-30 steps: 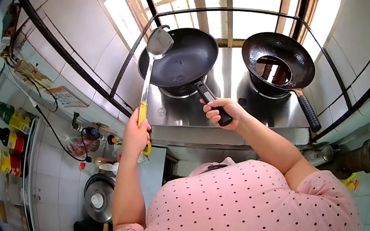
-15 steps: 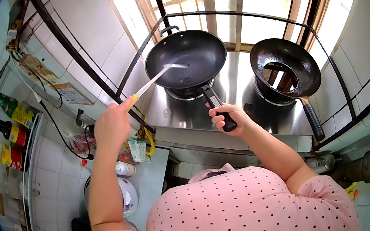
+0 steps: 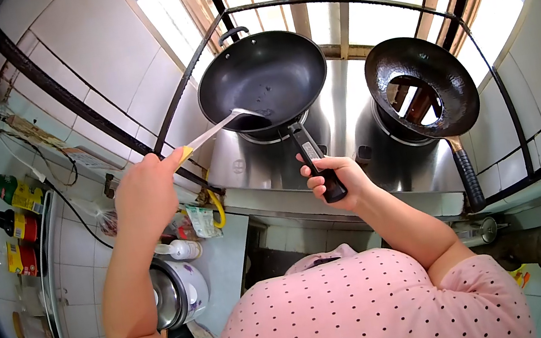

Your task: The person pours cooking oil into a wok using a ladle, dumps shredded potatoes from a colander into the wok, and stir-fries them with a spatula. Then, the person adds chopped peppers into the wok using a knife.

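My left hand (image 3: 146, 193) is closed on the yellow handle of a metal spatula (image 3: 211, 133), whose blade reaches into the lower left part of a black wok (image 3: 262, 74). The blade is seen nearly edge-on. With its fingers wrapped round the wok's black handle, my right hand (image 3: 335, 179) is just below the stove's front edge. The wok sits tilted on the left burner of the steel stove (image 3: 241, 166), and a few small dark spots show on its inner surface.
A second, shiny dark wok (image 3: 437, 76) stands on the right burner, its handle toward the front. A black metal rail (image 3: 357, 0) runs behind the stove. At left are a pot (image 3: 189, 283), a white bottle (image 3: 186, 249) and a bottle shelf (image 3: 52, 277).
The spatula came down from the wok's upper left rim into the wok. My left hand moved left and slightly up. My right hand kept hold of the wok's handle.
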Tool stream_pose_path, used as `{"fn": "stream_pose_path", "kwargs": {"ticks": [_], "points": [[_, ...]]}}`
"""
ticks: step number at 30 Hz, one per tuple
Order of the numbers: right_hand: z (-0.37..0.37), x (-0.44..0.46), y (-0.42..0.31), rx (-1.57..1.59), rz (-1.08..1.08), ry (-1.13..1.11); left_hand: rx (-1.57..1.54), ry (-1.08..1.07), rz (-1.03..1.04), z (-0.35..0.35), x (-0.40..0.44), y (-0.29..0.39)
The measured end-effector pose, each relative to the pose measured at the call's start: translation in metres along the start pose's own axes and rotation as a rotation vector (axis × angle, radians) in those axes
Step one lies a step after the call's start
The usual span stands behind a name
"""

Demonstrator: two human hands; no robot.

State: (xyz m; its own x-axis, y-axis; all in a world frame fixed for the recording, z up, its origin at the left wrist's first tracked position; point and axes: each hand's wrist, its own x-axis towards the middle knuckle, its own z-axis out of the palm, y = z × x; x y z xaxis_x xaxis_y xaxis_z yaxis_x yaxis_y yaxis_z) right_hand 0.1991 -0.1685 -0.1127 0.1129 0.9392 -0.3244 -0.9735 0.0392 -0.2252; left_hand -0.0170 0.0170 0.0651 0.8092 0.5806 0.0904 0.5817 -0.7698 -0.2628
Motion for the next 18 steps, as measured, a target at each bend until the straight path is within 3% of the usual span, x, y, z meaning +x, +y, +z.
{"fn": "stream_pose_path", "kwargs": {"ticks": [10, 12, 15, 18], "points": [[0.005, -0.012, -0.002, -0.081, -0.012, 0.009, -0.148, 0.109, -0.010, 0.077, 0.049, 0.036], [0.012, -0.018, -0.002, -0.171, -0.048, 0.089, -0.166, 0.102, -0.009, 0.074, 0.044, 0.034], [0.008, -0.027, -0.002, -0.277, -0.073, -0.033, -0.175, 0.056, -0.012, 0.050, 0.023, 0.026], [0.010, -0.041, 0.005, -0.434, -0.157, -0.002, -0.132, -0.009, -0.023, 0.018, 0.001, 0.016]]}}
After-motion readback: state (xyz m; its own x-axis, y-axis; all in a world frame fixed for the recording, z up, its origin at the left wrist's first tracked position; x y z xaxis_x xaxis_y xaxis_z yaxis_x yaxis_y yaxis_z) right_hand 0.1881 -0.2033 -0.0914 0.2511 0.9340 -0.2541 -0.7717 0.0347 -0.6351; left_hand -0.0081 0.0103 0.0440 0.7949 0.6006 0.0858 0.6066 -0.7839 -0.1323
